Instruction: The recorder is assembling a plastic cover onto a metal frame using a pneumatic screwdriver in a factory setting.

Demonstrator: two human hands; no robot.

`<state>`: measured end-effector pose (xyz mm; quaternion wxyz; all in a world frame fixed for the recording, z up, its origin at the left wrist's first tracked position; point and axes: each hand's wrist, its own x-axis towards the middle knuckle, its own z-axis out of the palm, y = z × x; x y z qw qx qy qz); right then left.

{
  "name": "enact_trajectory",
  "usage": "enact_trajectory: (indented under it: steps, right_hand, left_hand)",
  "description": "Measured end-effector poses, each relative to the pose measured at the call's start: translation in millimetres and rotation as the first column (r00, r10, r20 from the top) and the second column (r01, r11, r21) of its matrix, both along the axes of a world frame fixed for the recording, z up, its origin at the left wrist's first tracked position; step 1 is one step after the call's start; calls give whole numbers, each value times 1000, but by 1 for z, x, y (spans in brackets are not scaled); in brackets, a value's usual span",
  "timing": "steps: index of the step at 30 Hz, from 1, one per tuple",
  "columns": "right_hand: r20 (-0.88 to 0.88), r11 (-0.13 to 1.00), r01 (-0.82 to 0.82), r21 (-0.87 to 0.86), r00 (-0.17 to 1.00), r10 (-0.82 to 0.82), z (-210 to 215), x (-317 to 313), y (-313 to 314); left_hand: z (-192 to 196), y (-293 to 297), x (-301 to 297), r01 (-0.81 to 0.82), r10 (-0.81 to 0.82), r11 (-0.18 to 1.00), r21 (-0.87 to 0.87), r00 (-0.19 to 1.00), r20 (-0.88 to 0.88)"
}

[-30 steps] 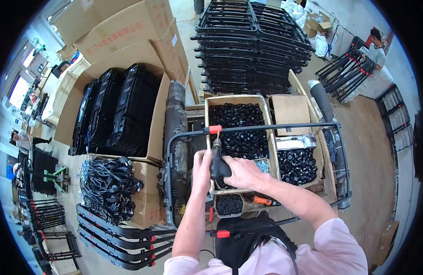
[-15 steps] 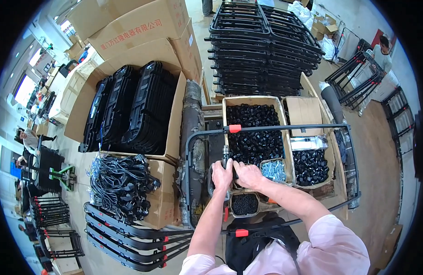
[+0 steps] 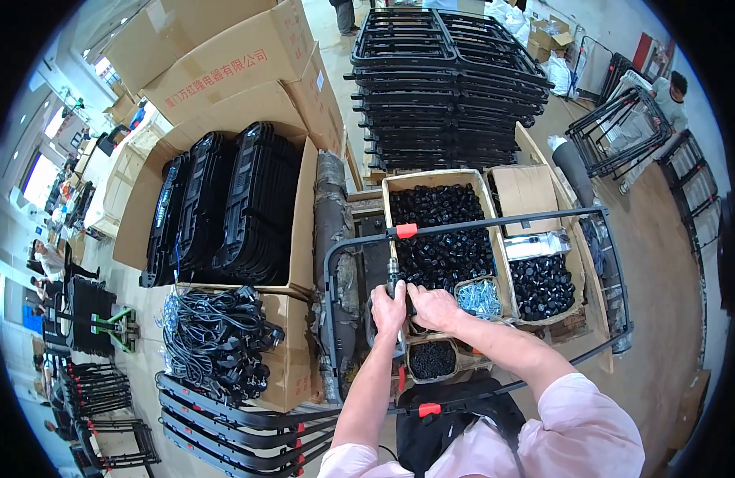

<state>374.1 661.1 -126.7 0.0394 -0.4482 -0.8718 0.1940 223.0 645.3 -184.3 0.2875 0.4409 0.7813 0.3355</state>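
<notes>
My left hand (image 3: 388, 309) is wrapped round a power driver (image 3: 394, 269), whose metal chuck points away from me. Close against it, my right hand (image 3: 433, 308) is closed with its fingertips at a dark part between the two hands. What those fingers grip is mostly hidden. A black tubular frame (image 3: 520, 219) with red clips surrounds both hands, its far bar crossing the parts boxes. Just right of my right hand sits a small box of silvery screws (image 3: 479, 299). Nearer me is a small tray of tiny black parts (image 3: 432, 360).
Beyond my hands a carton of black caps (image 3: 443, 239) stands beside another box of round black parts (image 3: 541, 288). On the left are a carton of black panels (image 3: 256, 203), bundled cables (image 3: 216, 334) and stacked curved bars (image 3: 224, 434). Stacked black frames (image 3: 451, 95) rise behind; a person (image 3: 668, 99) stands far right.
The whole view has shifted and tilted slightly. Both hands keep nearly the same grip on and beside the driver, and the frame still lies around them.
</notes>
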Motion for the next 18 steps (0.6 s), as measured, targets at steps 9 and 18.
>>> enact_trajectory:
  steps: [9,18]
  right_hand:
    - [33,1000,0,-5,999,0,0,1,8]
    - [7,997,24,-67,1000,-24,-10,8,15]
  left_hand:
    - [-6,8,2,-9,9,1000,13,1000,3]
    - [7,16,6,18,-19,996,-86,1000,-2]
